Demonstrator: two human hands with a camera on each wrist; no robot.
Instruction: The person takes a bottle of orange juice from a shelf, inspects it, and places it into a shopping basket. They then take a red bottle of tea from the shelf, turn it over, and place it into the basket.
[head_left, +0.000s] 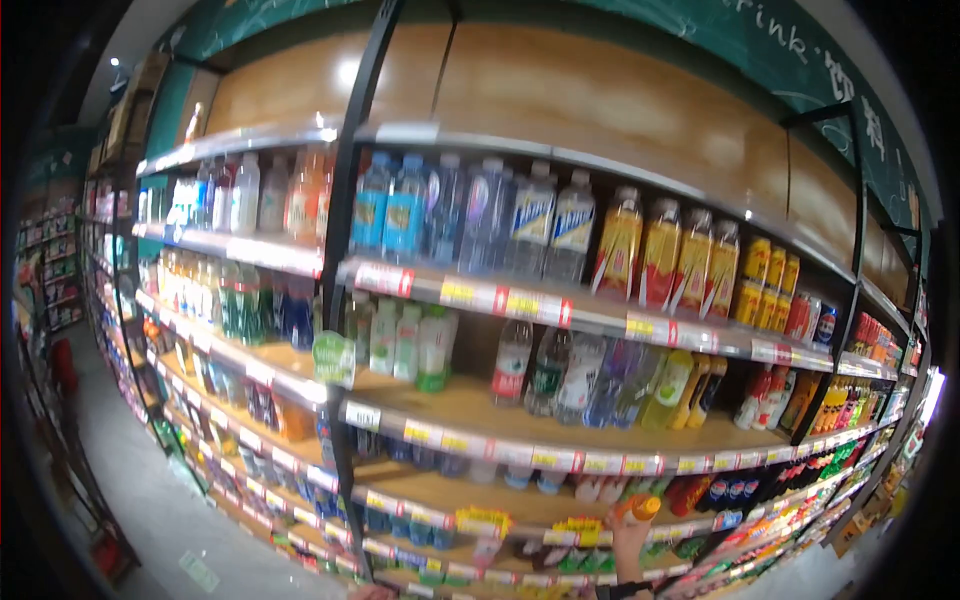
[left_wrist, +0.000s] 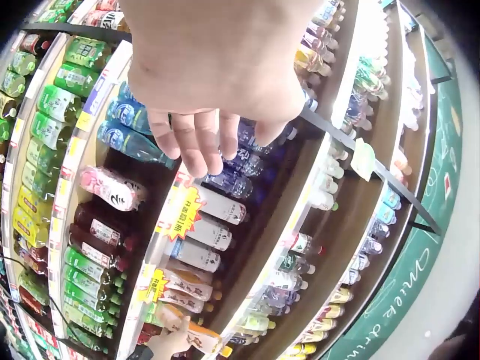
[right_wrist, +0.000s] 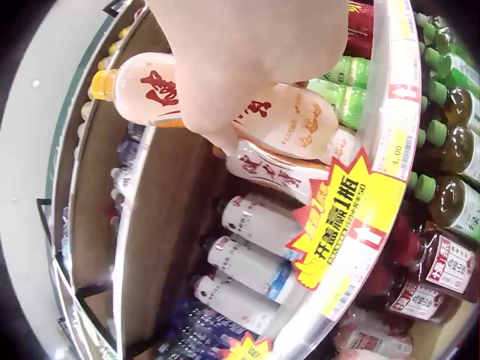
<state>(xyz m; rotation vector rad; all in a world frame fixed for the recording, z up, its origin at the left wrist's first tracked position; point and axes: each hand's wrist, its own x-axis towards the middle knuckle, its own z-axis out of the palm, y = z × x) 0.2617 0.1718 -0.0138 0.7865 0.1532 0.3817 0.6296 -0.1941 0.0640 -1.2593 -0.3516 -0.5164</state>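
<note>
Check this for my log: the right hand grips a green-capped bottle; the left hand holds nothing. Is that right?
No: the cap is yellow-orange, not green, as the right wrist view shows. The right hand grips a bottle, and the left hand holds nothing.

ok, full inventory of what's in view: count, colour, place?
bottle: 1, pale orange, yellow cap, in right hand
white bottles: 3, white, shelf left of bottle
burst signs: 2, yellow-red, that shelf's edge
gold bottles: 4, gold-red, upper shelf
tag: 1, green, by black post
other drinks: too many to count, mixed, all around
shelves: several, brown, pale edges
board: green, white writing, above
left hand: 1, bare, before shelves
right hand: 1, bare, gripping bottle
</note>
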